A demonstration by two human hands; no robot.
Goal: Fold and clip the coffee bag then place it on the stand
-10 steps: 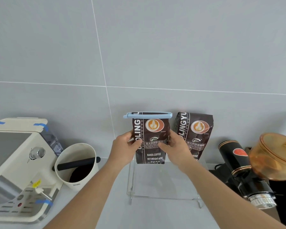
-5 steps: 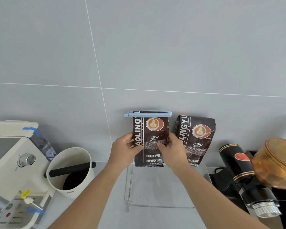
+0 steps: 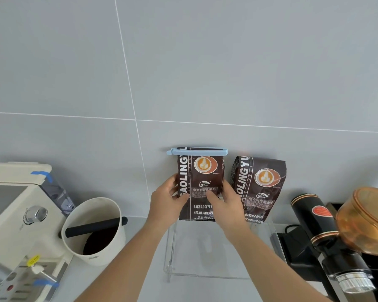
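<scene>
Coffee bag (image 3: 200, 184), dark brown with an orange latte-art emblem, stands upright at the back left of the clear acrylic stand (image 3: 218, 253), held from both sides. The left hand (image 3: 166, 201) wraps the bag's left edge, thumb across the front by the white lettering, its grip pressed onto the bag. The right hand (image 3: 224, 203) holds the right edge, thumb laid over the printed label in the middle, its grip likewise closed around the bag. Whether the bag's bottom rests fully on the stand or is held just above it cannot be told. Across the folded top of the bag sits a light blue clip (image 3: 197, 151), lying level and reaching past both sides.

Just right of it, a second coffee bag (image 3: 260, 188) of the same print stands on the stand, leaning slightly and apart from the held one. Behind both is a grey tiled wall (image 3: 205, 73). To the left on the tabletop (image 3: 140, 280) stands a white knock box (image 3: 96, 232) with a black bar across its mouth, and beyond that a cream espresso machine (image 3: 15, 214) with blue tape on it. To the right sits a black grinder (image 3: 327, 232) with an amber lidded hopper (image 3: 367, 221).
</scene>
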